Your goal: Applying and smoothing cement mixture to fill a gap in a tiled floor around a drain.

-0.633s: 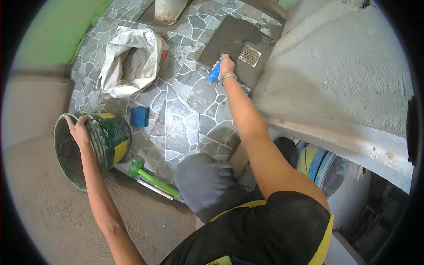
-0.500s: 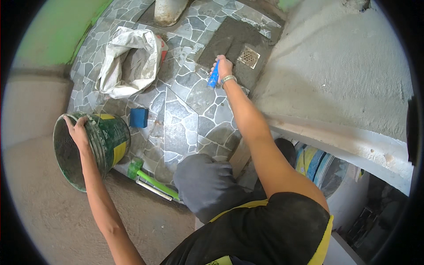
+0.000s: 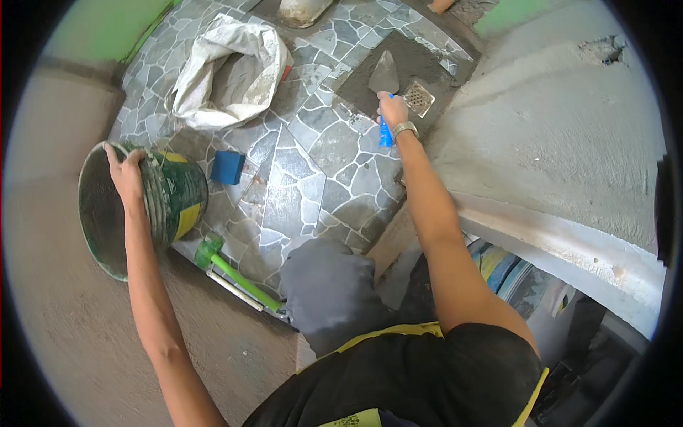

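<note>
My right hand [image 3: 393, 110] is closed round the blue handle of a pointed trowel [image 3: 385, 73]. The trowel's metal blade lies over wet grey mortar [image 3: 420, 57] in a patch of floor, just left of a square metal drain grate [image 3: 419, 98]. At the left, my left hand [image 3: 126, 171] grips the rim of a green bucket [image 3: 186, 186] with yellow patches. The bucket is tipped on its side, its mouth toward the left, and grey residue coats its inside.
An open white sack [image 3: 186, 92] of grey powder stands on the stone-patterned tiles [image 3: 292, 192]. A blue block [image 3: 227, 167] and a green-handled mallet [image 3: 242, 281] lie between bucket and knee. A rough plastered wall [image 3: 555, 135] rises at right; the white base of a fixture [image 3: 302, 11] stands at the far edge.
The trowel's blade has turned and now shows clearly beside the grate, pointing away from me. My view has shifted a little. The left hand keeps its hold on the bucket.
</note>
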Action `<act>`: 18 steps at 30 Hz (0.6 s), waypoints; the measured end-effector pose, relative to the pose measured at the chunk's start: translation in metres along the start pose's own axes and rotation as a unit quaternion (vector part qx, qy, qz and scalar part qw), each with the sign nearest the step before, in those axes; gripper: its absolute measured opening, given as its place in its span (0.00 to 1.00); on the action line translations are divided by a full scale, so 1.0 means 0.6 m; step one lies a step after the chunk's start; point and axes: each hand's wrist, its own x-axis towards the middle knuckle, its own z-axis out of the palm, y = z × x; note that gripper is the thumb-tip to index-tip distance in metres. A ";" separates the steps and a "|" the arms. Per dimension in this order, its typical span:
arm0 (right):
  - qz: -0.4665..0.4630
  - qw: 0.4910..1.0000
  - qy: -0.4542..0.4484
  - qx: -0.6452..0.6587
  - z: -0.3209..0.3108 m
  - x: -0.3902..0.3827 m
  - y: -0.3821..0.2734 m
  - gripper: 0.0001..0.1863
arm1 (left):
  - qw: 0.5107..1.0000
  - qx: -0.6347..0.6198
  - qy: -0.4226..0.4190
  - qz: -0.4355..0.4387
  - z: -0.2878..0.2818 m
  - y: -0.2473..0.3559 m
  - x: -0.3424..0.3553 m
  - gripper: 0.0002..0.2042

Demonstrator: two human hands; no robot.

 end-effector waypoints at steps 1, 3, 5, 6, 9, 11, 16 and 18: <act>-0.007 0.997 -0.025 -0.069 -0.006 0.000 -0.002 0.26 | 1.000 0.010 0.005 0.016 -0.001 -0.004 0.003 0.44; -0.050 0.984 -0.051 -0.165 -0.008 -0.014 0.001 0.26 | 0.999 0.030 0.013 0.036 -0.002 -0.010 0.005 0.44; -0.125 0.940 -0.072 -0.308 -0.008 -0.037 0.012 0.26 | 1.000 0.003 -0.001 0.016 -0.002 -0.010 0.003 0.44; -0.128 0.939 -0.071 -0.312 -0.007 -0.049 0.019 0.26 | 1.000 -0.017 -0.012 -0.012 -0.002 -0.007 0.001 0.44; -0.114 0.926 -0.084 -0.350 -0.003 -0.063 0.035 0.25 | 1.000 -0.013 -0.004 -0.010 -0.002 0.004 -0.008 0.44; -0.102 0.929 -0.069 -0.349 -0.004 -0.049 0.034 0.25 | 1.000 -0.024 -0.005 -0.013 -0.001 0.010 -0.013 0.44; -0.074 0.942 -0.010 -0.328 -0.024 0.018 -0.004 0.24 | 1.000 -0.005 0.015 0.004 0.002 0.006 -0.009 0.44; -0.044 0.943 0.026 -0.329 -0.038 0.039 -0.027 0.25 | 0.998 0.009 0.039 0.039 0.003 0.000 -0.004 0.44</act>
